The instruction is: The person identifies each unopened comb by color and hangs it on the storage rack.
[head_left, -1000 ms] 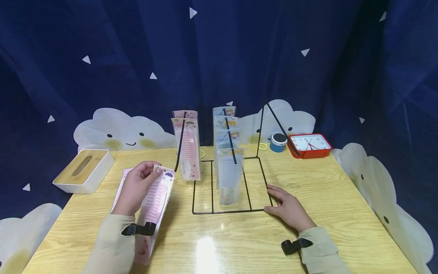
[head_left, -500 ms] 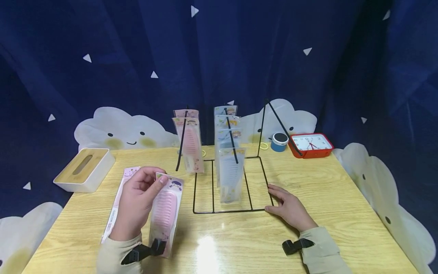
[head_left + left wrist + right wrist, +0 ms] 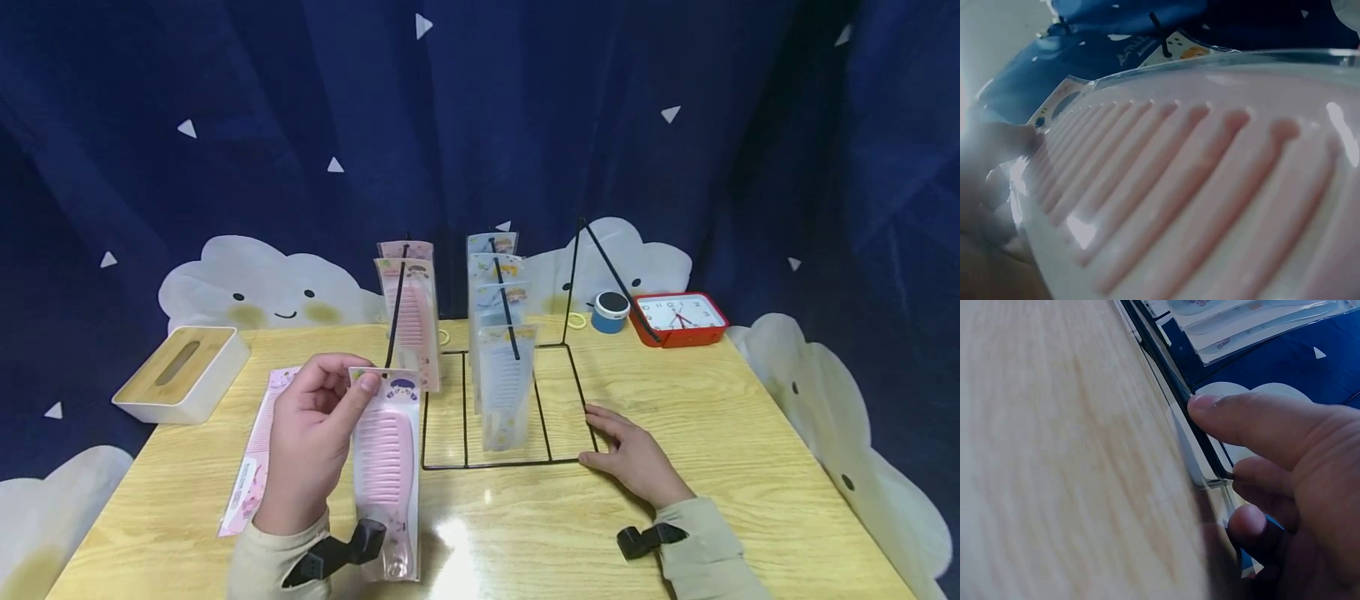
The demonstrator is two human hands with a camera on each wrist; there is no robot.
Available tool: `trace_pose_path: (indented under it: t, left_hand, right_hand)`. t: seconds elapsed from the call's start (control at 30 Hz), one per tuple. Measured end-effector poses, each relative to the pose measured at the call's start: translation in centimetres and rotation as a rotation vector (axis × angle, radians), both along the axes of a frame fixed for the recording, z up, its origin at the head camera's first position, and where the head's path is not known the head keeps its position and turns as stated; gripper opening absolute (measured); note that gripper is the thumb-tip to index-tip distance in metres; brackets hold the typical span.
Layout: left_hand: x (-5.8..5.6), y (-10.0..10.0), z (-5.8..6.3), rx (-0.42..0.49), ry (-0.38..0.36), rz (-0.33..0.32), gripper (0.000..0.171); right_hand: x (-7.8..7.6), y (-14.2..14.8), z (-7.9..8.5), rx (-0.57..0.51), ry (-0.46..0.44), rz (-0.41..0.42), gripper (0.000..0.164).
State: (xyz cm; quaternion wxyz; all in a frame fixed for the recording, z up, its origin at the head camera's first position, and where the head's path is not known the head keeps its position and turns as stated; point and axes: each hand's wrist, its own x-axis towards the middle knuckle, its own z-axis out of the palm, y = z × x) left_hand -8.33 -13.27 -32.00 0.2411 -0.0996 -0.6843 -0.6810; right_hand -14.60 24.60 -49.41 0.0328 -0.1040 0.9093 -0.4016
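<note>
My left hand (image 3: 311, 450) pinches the top corner of a pink comb in a clear packet (image 3: 384, 467), thumb in front. The packet hangs upright over the table, its top edge at the tip of the black wire rack's left hook (image 3: 396, 312). In the left wrist view the comb's teeth (image 3: 1166, 169) fill the frame. Pink comb packets (image 3: 412, 317) hang on that hook, and several blue comb packets (image 3: 504, 383) on the middle hook. My right hand (image 3: 637, 462) holds the front right corner of the rack's base (image 3: 498, 464); its thumb (image 3: 1207, 403) lies against the wire.
Another pink comb packet (image 3: 258, 454) lies on the table left of my left hand. A tissue box (image 3: 213, 379) stands at the back left. Behind the rack's right hook (image 3: 618, 279) are a blue jar (image 3: 609, 321) and a red clock (image 3: 682, 336).
My left hand has carried the comb packet rightward and turned it to face the head camera, up to the left hook's tip. The right hand has stayed at the rack's corner.
</note>
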Motion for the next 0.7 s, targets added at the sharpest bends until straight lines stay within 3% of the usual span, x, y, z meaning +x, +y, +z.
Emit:
trace_pose_path:
  t: [0.3, 0.7]
  left_hand:
    - [-1.3, 0.4, -0.4, 0.034, 0.01, -0.02, 0.009]
    - [-3.8, 0.4, -0.8, -0.001, -0.018, 0.01, 0.013]
  right_hand:
    - [0.0, 0.0, -0.3, 0.004, 0.017, 0.001, 0.073]
    - [0.1, 0.0, -0.2, 0.006, 0.016, -0.002, 0.073]
